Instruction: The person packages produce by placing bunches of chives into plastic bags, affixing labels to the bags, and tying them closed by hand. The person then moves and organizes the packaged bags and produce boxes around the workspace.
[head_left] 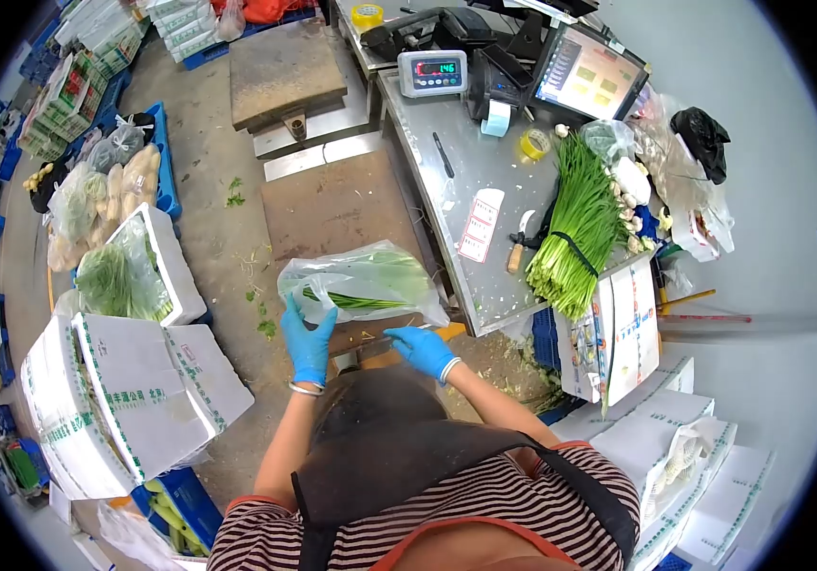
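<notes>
A clear plastic bag [363,282] with long green stalks and something pale green inside lies on the brown platform of a floor scale [332,205]. At the bag's near left edge is my left hand [308,344], in a blue glove, with thumb and fingers apart. It seems to touch the plastic; firm contact cannot be made out. My right hand [421,352], also gloved in blue, is just below the bag's near right side. Its fingers stretch out toward the left, holding nothing visible.
On the metal table at right are a large bundle of green chives [575,228], a wooden-handled knife [520,243], a label sheet [481,225], yellow tape [534,145], a weight display [433,74] and a monitor [589,76]. White foam boxes [147,381] crowd the left.
</notes>
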Available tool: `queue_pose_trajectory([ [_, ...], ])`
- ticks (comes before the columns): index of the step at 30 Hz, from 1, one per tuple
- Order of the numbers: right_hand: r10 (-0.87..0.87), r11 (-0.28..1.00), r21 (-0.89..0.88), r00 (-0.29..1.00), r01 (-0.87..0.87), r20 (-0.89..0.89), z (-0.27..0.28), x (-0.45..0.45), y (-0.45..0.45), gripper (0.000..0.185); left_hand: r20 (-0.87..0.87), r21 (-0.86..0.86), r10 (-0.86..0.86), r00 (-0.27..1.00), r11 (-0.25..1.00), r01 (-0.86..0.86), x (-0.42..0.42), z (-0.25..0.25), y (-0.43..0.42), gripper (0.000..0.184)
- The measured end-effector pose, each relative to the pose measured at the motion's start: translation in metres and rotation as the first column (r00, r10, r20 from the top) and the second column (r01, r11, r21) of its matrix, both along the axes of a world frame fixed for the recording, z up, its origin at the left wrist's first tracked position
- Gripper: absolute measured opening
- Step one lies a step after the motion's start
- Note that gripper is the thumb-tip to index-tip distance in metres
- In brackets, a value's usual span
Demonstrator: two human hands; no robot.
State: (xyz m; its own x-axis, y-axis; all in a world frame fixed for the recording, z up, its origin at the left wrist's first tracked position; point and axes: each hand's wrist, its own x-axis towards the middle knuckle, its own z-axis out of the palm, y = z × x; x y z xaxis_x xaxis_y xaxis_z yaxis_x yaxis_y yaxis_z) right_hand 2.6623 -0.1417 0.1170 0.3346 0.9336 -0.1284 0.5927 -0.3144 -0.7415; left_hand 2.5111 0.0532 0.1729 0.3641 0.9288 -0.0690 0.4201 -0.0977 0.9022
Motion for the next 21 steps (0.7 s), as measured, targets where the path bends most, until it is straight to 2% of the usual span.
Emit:
queue_pose_trajectory([
  [3, -0.008, 0.999, 0.032, 0.998, 0.006, 0.067, -0.018, 0.004, 0.004, 0.028, 0.013, 0.109, 0.098, 0.995, 0.989, -0.099, -0.002, 0.013, -0.012, 0.073],
  [6, 0.001, 1.000, 0.023, 0.991, -0.004, 0.135, -0.031, 0.013, 0.020, 0.027, -0.212, 0.172, 0.154, 0.965, 0.978, -0.118, -0.006, -0.002, -0.015, 0.066],
  [8, 0.000, 1.000, 0.025, 0.984, -0.005, 0.175, -0.052, 0.016, 0.037, 0.027, -0.268, 0.171, 0.076, 0.960, 0.985, -0.030, 0.009, -0.005, -0.017, 0.059],
  [9, 0.040, 0.999, -0.029, 0.988, -0.036, 0.150, -0.056, 0.021, 0.051, 0.028, -0.305, 0.162, 0.031, 0.952, 0.987, 0.020, 0.018, -0.009, -0.013, 0.055],
  [10, 0.079, 0.994, -0.088, 0.991, -0.069, 0.112, -0.064, 0.028, 0.068, 0.030, -0.220, 0.027, -0.092, 0.971, 0.995, 0.100, 0.024, -0.036, -0.002, 0.048],
  [11, 0.047, 0.999, -0.006, 0.995, -0.047, 0.091, -0.104, 0.035, 0.079, 0.032, -0.126, -0.112, -0.196, 0.972, 0.977, 0.182, 0.028, -0.065, 0.007, 0.041],
  [12, -0.036, 0.995, -0.101, 0.992, 0.025, -0.117, -0.108, 0.045, 0.090, 0.035, 0.165, -0.346, -0.238, 0.957, 0.895, 0.282, 0.037, -0.057, 0.016, 0.027],
  [13, -0.010, 0.998, 0.055, 1.000, 0.010, -0.001, -0.148, 0.058, 0.093, 0.034, 0.354, -0.483, -0.032, 0.935, 0.849, 0.212, 0.045, -0.044, 0.018, 0.015],
  [14, 0.003, 0.985, -0.170, 0.969, 0.040, 0.248, -0.175, 0.072, 0.100, 0.037, 0.401, -0.542, 0.017, 0.916, 0.811, 0.221, 0.042, -0.051, 0.030, 0.011],
  [15, -0.127, 0.965, -0.210, 0.980, 0.158, 0.155, -0.217, 0.088, 0.089, 0.039, 0.392, -0.499, -0.004, 0.920, 0.839, 0.216, 0.037, -0.042, 0.037, 0.011],
  [16, -0.259, 0.927, -0.260, 0.963, 0.269, 0.072, -0.249, 0.095, 0.072, 0.041, 0.391, -0.538, 0.034, 0.920, 0.819, 0.199, 0.027, -0.043, 0.040, 0.011],
  [18, -0.395, 0.784, -0.545, 0.916, 0.298, -0.067, -0.127, 0.097, 0.074, 0.045, 0.402, -0.601, 0.107, 0.909, 0.780, 0.174, 0.010, -0.048, 0.050, 0.011],
  [21, -0.278, 0.872, -0.429, 0.960, 0.235, -0.039, -0.134, 0.088, 0.066, 0.035, 0.391, -0.586, 0.065, 0.918, 0.787, 0.194, -0.006, -0.062, 0.055, 0.012],
])
